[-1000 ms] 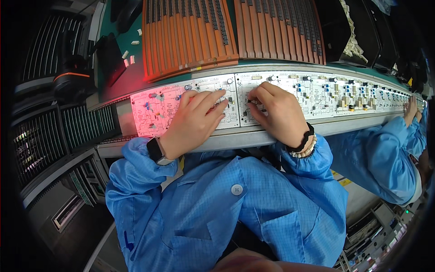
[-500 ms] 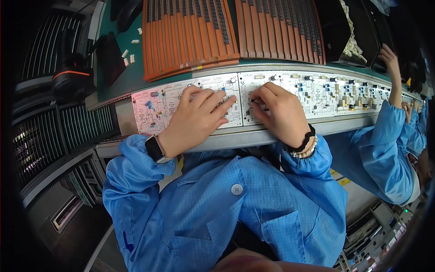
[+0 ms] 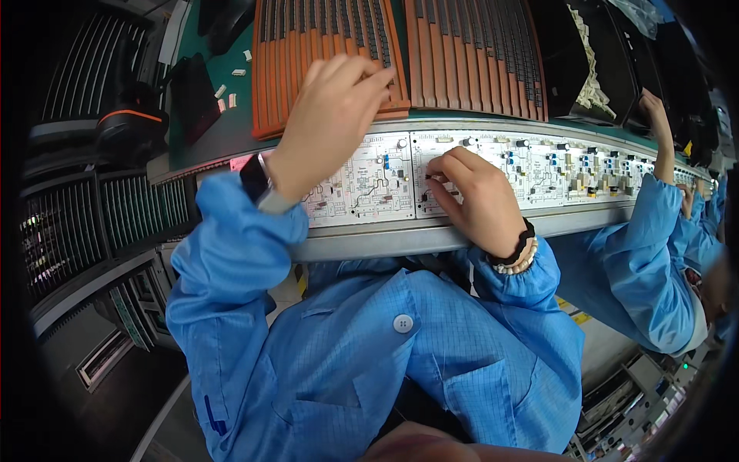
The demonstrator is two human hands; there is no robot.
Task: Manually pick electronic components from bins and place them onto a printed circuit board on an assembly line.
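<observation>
We list: one flat green bench top, bearing an orange ribbed tray, a second, browner ribbed tray, several small white oblong pieces and an open black bin. Along its near side we enter one silver metal rail, carrying a row of white rectangular circuit boards.

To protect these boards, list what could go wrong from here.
The left sleeve, crossing the row of circuit boards, might snag raised components. The left hand, over the orange rack, could knock small black parts loose. The right hand, low over the same row, could nudge components too.
</observation>
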